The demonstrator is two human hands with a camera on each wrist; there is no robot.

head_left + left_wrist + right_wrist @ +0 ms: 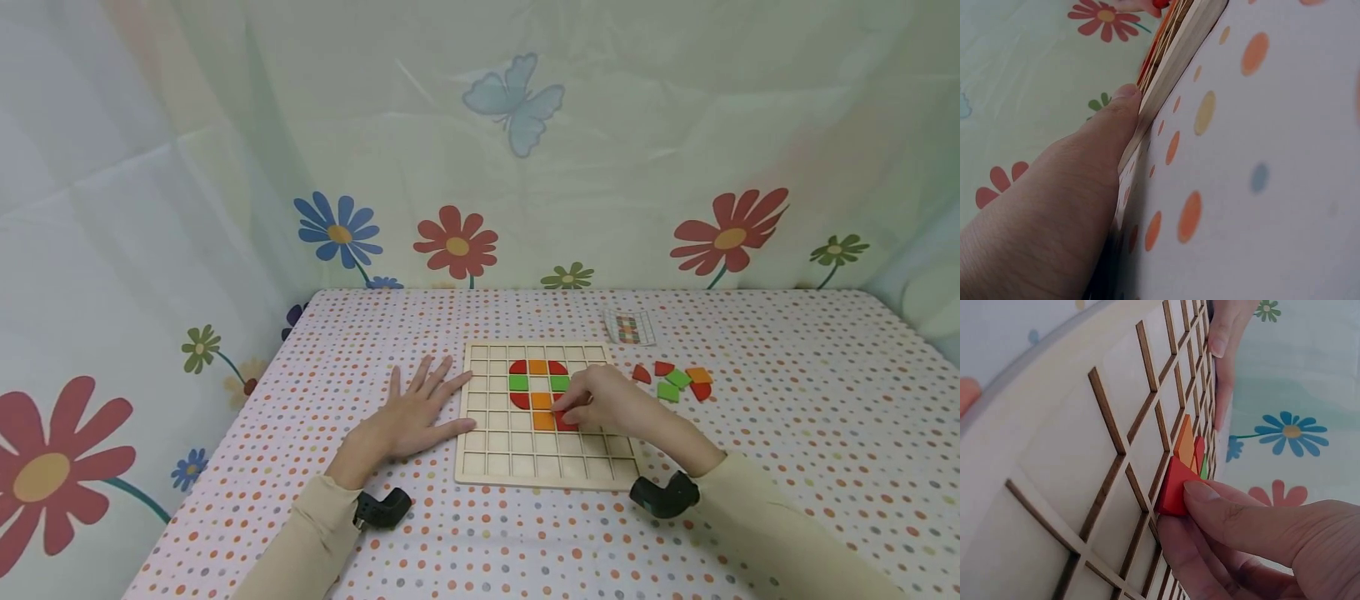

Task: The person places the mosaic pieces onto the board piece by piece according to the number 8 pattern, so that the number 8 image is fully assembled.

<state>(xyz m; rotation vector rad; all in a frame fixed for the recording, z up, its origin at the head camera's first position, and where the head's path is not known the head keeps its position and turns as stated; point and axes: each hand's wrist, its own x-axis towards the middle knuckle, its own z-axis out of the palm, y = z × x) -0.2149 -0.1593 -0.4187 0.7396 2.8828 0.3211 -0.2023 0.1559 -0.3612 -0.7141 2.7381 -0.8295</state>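
A wooden grid board (498,468) lies on the table with red, orange and green tiles set in its cells. My left hand (411,419) rests at the board's left edge, fingers spread; in the left wrist view its thumb (1110,122) lies against the wooden side. Between the thumb and fingers of my right hand (617,403) is a red tile (1174,487), pinched over a cell just right of the lower orange tile (543,421). The right fingers hide part of the tile and of the pattern around it.
Several loose red, green and orange tiles (667,392) lie right of the board, beyond the right hand. A small pattern card (645,327) sits behind the board's far right corner. The dotted tablecloth (525,542) runs back to a flowered curtain (600,175).
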